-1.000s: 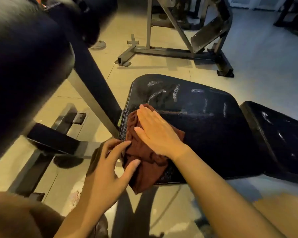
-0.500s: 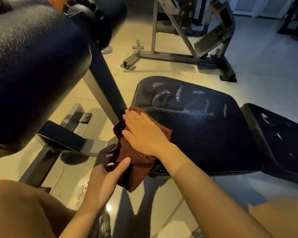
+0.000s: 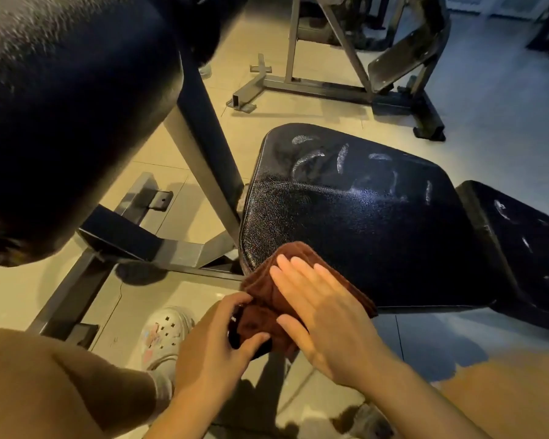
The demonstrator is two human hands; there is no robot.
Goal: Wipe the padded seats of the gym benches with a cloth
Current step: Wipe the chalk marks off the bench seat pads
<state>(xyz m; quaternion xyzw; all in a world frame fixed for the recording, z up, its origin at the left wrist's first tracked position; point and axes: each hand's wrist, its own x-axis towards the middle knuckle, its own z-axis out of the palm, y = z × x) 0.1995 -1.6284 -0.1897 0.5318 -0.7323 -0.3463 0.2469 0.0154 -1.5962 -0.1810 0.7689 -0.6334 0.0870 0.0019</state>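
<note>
From my head camera, my right hand [image 3: 322, 308] lies flat with straight fingers on the soft brown cloth [image 3: 268, 291]. The cloth has slid back from the middle to the near corner of the shiny black padded seat [image 3: 355, 217]. My left hand [image 3: 217, 342] now pinches the hanging part. White streaks are left farther up, so more wiping is needed. I see no words anywhere.

Def a gym: black padded bench seat [image 3: 362, 217], steel equipment frame [image 3: 330, 87] stood on tiled floor [image 3: 504, 106].
</note>
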